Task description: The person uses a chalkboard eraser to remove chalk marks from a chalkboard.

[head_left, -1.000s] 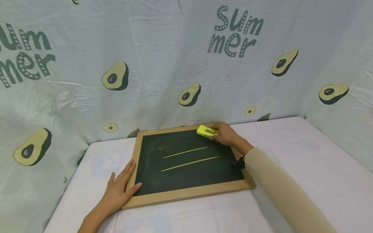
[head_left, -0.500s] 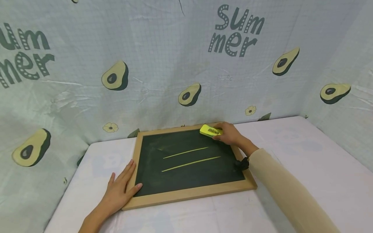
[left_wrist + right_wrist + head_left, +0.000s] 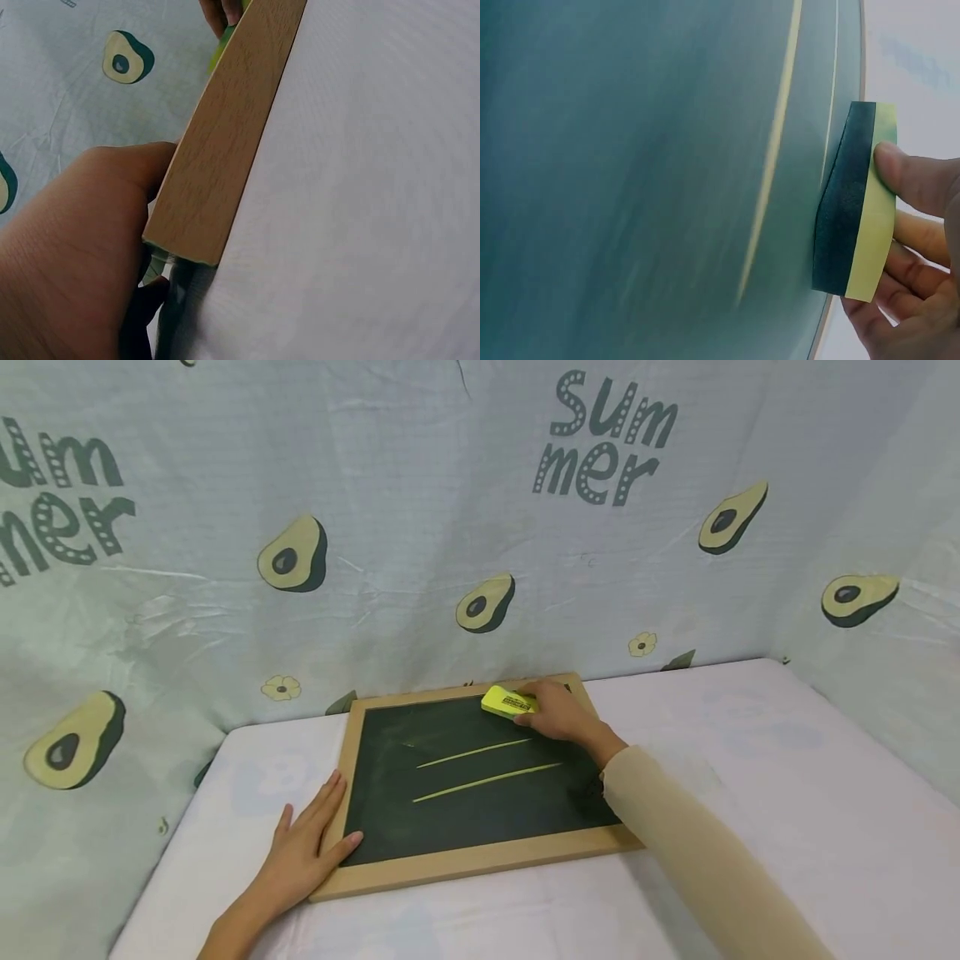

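A wood-framed chalkboard (image 3: 480, 827) lies on the white-covered table, with two slanted yellow chalk lines (image 3: 487, 782) across its middle and a faint short mark near the upper left. My right hand (image 3: 557, 710) pinches a yellow board eraser (image 3: 498, 700) at the board's upper right, above the upper line. In the right wrist view the dark felt side (image 3: 845, 202) of the eraser faces the board surface, thumb on one edge and fingers on the other. My left hand (image 3: 298, 852) rests spread on the left part of the frame, its thumb reaching over the lower left corner.
Behind the table hangs a pale cloth (image 3: 405, 527) printed with avocados and lettering. The board's far edge lies close to it. White tablecloth (image 3: 750, 760) stretches to the right of the board and in front of it.
My right hand first shifts slightly right with the eraser, then slides left along the top of the board. The left hand keeps its place on the frame, and both chalk lines look the same.
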The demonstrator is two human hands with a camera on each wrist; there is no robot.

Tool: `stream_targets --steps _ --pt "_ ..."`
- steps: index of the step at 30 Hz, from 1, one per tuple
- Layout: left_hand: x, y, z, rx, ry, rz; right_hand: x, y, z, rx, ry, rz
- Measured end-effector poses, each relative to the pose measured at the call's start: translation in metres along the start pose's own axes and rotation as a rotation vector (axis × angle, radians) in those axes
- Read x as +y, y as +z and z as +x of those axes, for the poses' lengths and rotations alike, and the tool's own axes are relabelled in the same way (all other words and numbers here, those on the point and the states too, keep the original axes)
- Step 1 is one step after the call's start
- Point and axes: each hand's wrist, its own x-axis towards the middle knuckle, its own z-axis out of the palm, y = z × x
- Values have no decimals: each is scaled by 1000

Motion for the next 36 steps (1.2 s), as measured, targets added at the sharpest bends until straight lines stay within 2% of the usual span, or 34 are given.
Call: stream_targets --steps 7,14,19,21,25,32,36 --pt "0 -1 2 -9 -12 5 -33 19 18 -34 -68 -43" --pt "0 -2 0 -8 -23 2 -67 38 33 -85 -148 -29" --pt "0 0 1 32 1 15 -84 44 39 -118 -194 -26" --pt "0 1 2 42 6 23 -88 45 40 -132 -196 -23" --pt "0 3 3 18 -15 37 -93 44 40 -164 -203 -5" --pt "-1 1 3 33 5 15 -95 43 42 -182 -212 16" --pt "-2 3 3 35 14 15 -93 44 42 -188 -210 -14"
